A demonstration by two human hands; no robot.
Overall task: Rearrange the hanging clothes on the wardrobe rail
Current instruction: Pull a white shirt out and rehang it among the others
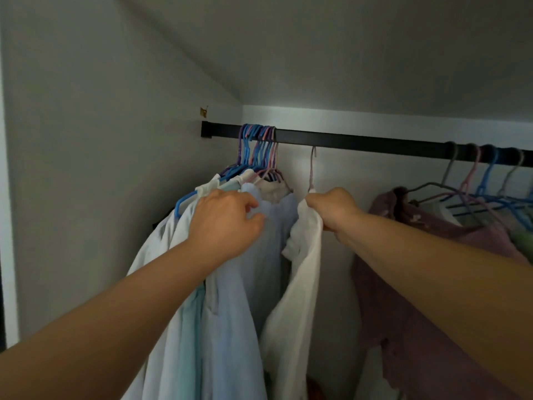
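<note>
- The hanging clothes are split into two groups on the black metal wardrobe rail (360,142), with one piece between them in my grip.
- Just above and behind my left hand (223,219), a tight bunch of pale blue and white shirts (230,284) on blue, purple and pink plastic hangers (256,148) sits packed at the rail's wall end; this part looks sorted.
- My left hand has its fingers curled into the collar of the pale blue shirt, holding that bunch aside.
- My right hand (334,210) pinches the shoulder of a white cloth garment (302,269) on a thin pink hanger (312,168); its hook looks just under the rail, though I cannot tell if it is on.
- Well off beyond my right hand, the mauve top (403,269) and its neighbours hang loosely spaced, so I judge those remain, about half the job.
</note>
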